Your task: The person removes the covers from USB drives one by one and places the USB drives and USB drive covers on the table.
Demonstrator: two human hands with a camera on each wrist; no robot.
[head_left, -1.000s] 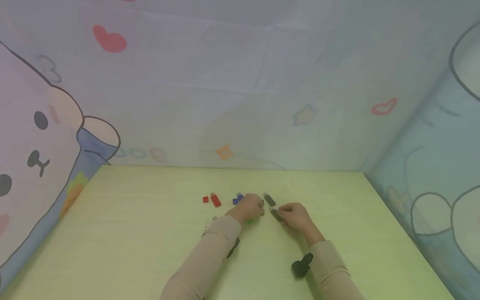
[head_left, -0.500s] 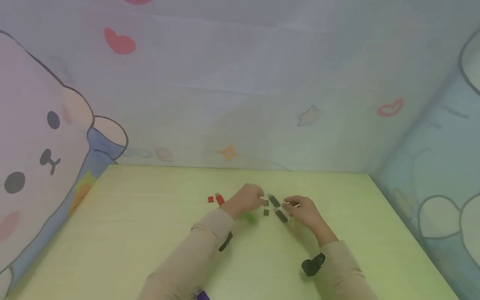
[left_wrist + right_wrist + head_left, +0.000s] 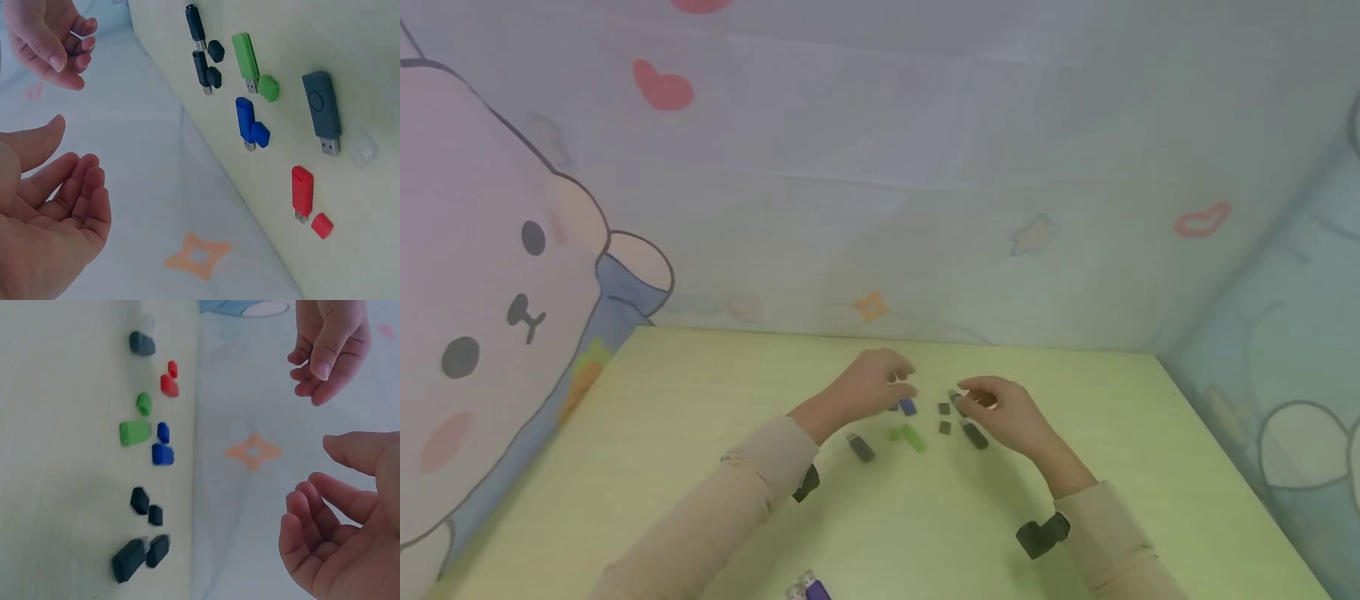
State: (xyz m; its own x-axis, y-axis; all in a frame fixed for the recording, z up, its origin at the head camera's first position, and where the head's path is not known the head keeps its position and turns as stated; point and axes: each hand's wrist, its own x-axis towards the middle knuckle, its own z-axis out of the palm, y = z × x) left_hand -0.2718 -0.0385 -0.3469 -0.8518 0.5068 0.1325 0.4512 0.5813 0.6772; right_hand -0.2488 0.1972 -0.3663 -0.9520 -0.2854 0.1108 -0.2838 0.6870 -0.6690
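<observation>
My left hand (image 3: 868,385) is raised near the blue USB stick (image 3: 908,407), thumb and fingers apart, holding nothing. Above two black USB sticks, of which the nearer black stick (image 3: 975,434) shows fully, my right hand (image 3: 1007,408) hovers with loosely bent fingers and an empty grasp. Two small black caps (image 3: 944,408) lie left of those sticks. A green USB stick (image 3: 914,438) has its green cap (image 3: 269,88) beside it. Left of it is a dark grey stick (image 3: 861,448) with a clear cap (image 3: 362,151). The left wrist view also shows a red stick (image 3: 302,190) and red cap (image 3: 322,225).
Purple USB sticks (image 3: 816,587) with metal plugs lie at the front edge of view, partly cut off. The pale yellow-green table (image 3: 700,375) ends at a printed cloth backdrop (image 3: 820,208). Each wrist carries a black camera (image 3: 1042,535).
My right hand has let go of the nearer black stick and lifted. My left hand has moved up and leftward from the black caps, uncovering the green and blue sticks. The head view has shifted left.
</observation>
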